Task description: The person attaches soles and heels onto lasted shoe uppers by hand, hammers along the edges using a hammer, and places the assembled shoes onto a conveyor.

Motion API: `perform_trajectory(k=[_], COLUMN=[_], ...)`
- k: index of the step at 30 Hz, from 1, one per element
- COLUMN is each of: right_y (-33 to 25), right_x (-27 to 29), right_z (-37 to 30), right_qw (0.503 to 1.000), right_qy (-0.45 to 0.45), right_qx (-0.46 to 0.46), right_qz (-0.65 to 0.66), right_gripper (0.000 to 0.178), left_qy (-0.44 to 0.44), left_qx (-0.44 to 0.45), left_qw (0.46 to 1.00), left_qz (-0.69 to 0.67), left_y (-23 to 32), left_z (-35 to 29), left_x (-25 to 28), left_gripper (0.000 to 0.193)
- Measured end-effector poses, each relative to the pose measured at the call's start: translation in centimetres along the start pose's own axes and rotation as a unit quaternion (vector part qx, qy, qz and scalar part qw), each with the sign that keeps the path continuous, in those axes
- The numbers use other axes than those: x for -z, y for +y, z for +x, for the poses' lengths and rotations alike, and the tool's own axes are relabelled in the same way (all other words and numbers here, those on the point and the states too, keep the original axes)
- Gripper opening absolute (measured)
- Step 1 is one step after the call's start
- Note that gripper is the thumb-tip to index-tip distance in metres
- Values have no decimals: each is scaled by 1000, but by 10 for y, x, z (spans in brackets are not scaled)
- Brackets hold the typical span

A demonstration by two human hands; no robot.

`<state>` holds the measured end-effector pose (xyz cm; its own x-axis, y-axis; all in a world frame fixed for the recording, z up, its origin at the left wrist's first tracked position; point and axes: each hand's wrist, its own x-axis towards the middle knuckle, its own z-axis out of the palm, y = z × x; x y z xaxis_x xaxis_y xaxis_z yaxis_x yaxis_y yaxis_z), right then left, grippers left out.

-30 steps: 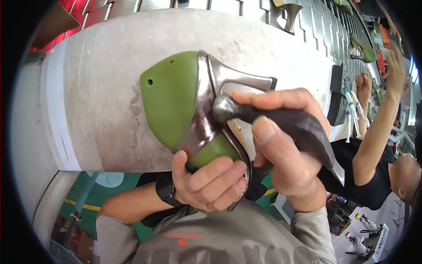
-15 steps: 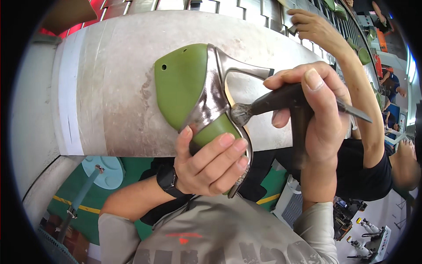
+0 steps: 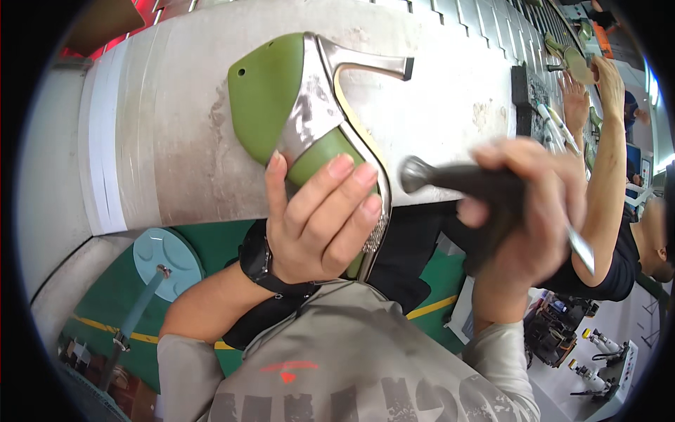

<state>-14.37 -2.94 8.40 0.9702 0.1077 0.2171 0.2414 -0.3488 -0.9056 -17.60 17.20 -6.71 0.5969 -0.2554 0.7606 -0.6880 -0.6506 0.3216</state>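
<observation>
A metallic pewter high-heeled shoe (image 3: 318, 105) lies on its side around a green shoe last (image 3: 264, 102), its slim heel pointing right. My left hand (image 3: 313, 225) is closed on the front part, thumb on the near-left side and fingers across toward the sole edge. Blurred by motion, my right hand (image 3: 531, 204) grips a dark hammer (image 3: 467, 181). The hammer's round face is just right of the sole, apart from it, and its thin bright end sticks out to the right of the hand. Its handle is mostly hidden or smeared.
The shoe rests over a pale, stained work surface (image 3: 183, 141) whose near edge is by my forearms. At right sits a dark tray (image 3: 531, 95) with white tube-like items beside it. Another person's hand (image 3: 606, 88) is near green shoe parts. A blue stool (image 3: 165, 253) stands lower left.
The hammer face has come away from the sole, and my right hand has moved slightly right and down. The shoe and my left hand have shifted left; the co-worker's arm has drawn back right.
</observation>
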Motion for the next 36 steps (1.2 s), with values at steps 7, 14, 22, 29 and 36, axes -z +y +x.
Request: perform_trajectory(k=[7,14,22,29,36], right_y=[7,54,54,38,95], right_x=[-22,17,2,-15,22], right_z=[-36,21,-11,16,183], right_qw=[987,902,885,826,966], right_qy=[56,-34,-35,8,256], right_qx=[8,163,-256,-176,40], right_qz=[151,-398,386,536,19], right_gripper=[26,31,59,61,41], left_qy=[-2,56,110,-103,-342], left_qx=[-18,115,372,422,342], left_qw=[1000,978,615,719,870], left_qz=[1,-168,-686,-543,98], left_y=[-4,-14,-52,-87,-162], left_z=[8,19,47,119,229], left_x=[-1,35,84,65,-37], left_gripper=[61,93,90,91,64])
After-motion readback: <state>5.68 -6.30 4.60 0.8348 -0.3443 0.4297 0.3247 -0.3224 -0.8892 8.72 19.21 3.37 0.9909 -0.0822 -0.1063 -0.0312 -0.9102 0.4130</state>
